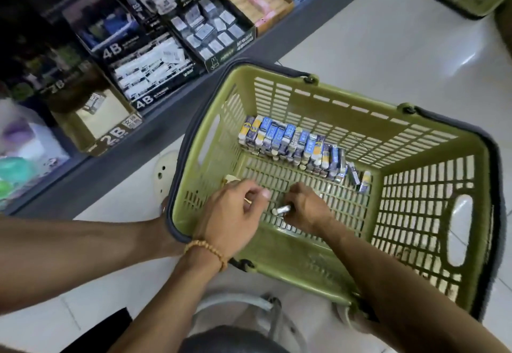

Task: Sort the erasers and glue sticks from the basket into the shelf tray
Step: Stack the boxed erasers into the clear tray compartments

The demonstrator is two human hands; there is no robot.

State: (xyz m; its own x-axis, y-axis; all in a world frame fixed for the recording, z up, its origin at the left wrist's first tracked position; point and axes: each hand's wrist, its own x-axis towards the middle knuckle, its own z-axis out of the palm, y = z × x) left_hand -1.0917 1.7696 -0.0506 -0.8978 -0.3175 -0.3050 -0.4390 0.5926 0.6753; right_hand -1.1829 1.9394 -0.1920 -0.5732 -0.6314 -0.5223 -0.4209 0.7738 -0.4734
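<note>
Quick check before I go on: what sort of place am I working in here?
Most likely a stationery shop aisle. A low shelf holds open display boxes of small packaged goods marked 2B and 4B, and a green shopping basket sits on the tiled floor.

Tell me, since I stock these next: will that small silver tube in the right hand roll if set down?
Probably. The silver tube looks round and smooth, so it may roll, though the basket's slotted floor could catch it. It seems light: the right hand grips it by fingertips alone.
</note>
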